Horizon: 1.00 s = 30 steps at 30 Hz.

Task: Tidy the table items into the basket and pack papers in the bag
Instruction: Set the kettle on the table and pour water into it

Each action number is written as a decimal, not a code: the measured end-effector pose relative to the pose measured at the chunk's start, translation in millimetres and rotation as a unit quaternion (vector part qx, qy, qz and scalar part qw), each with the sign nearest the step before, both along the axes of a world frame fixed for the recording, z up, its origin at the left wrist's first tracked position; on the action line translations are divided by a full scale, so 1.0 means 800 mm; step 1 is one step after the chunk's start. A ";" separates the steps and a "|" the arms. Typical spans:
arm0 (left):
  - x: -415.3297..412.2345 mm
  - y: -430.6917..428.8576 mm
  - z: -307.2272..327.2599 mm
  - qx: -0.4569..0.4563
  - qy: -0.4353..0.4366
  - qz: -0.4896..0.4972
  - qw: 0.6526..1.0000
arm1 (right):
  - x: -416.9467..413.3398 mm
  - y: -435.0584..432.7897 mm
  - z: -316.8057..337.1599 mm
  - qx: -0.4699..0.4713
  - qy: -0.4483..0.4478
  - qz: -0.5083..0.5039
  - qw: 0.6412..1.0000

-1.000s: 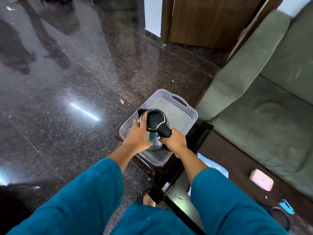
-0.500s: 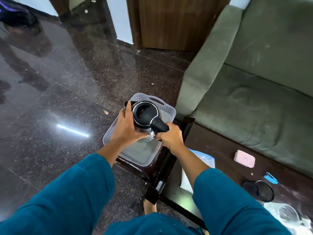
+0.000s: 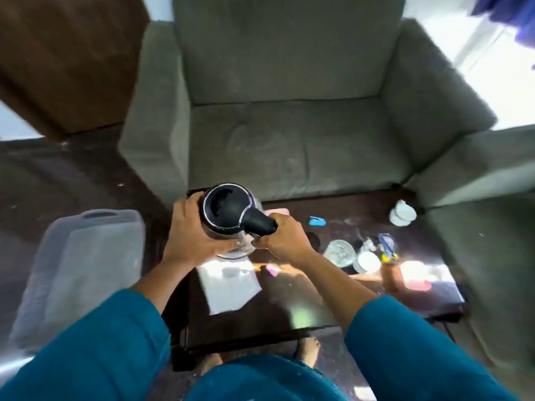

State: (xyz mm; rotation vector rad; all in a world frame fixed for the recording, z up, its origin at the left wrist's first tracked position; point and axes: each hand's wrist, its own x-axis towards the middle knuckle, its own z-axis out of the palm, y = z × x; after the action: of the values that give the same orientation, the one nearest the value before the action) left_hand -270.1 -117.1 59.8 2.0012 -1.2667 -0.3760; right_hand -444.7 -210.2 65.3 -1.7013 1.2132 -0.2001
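I hold a black-lidded electric kettle [image 3: 227, 209] with both hands above the left end of the dark table [image 3: 292, 302]. My left hand [image 3: 192, 234] wraps its body and my right hand [image 3: 282, 241] grips its black handle. The grey perforated basket [image 3: 84, 267], blurred, stands to the left of the table. White paper [image 3: 228, 287] lies on the table under the kettle. A pink case [image 3: 278, 212], a blue clip [image 3: 317, 220], a clear glass [image 3: 339, 251] and white cups [image 3: 367, 261] lie on the table to the right.
A grey-green sofa [image 3: 289, 140] stands right behind the table, with another sofa arm [image 3: 477, 175] at the right. A brown wooden door [image 3: 66, 59] is at the upper left. A white cup [image 3: 402, 212] stands at the table's far right corner. My bare feet show under the table's near edge.
The kettle, held over the basket before, now hangs over the table. My view has swung right, so the basket sits at the left and the sofa fills the middle.
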 end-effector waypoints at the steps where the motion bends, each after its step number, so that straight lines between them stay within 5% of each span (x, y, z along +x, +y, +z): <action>1: -0.029 -0.019 -0.005 -0.001 0.008 -0.023 1.000 | -0.035 -0.009 0.000 -0.005 0.011 -0.018 1.000; 8: -0.220 -0.116 -0.045 0.024 0.099 -0.152 0.983 | -0.245 -0.046 -0.015 -0.070 0.109 -0.123 0.984; 15: -0.355 -0.152 -0.083 0.110 0.122 -0.282 0.945 | -0.376 -0.042 -0.045 -0.018 0.132 -0.222 0.966; 21: -0.398 -0.144 -0.101 0.149 0.054 -0.308 0.938 | -0.405 -0.030 -0.072 0.017 0.152 -0.254 0.955; 30: -0.413 -0.133 -0.144 0.179 0.091 -0.250 0.947 | -0.403 -0.030 -0.128 0.059 0.205 -0.208 0.954</action>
State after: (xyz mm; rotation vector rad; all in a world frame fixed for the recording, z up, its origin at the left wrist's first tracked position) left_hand -600.6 -223.4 -55.0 1.8470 -1.6688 -1.0773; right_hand -767.1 -233.9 -37.0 -1.4033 1.8540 -0.0220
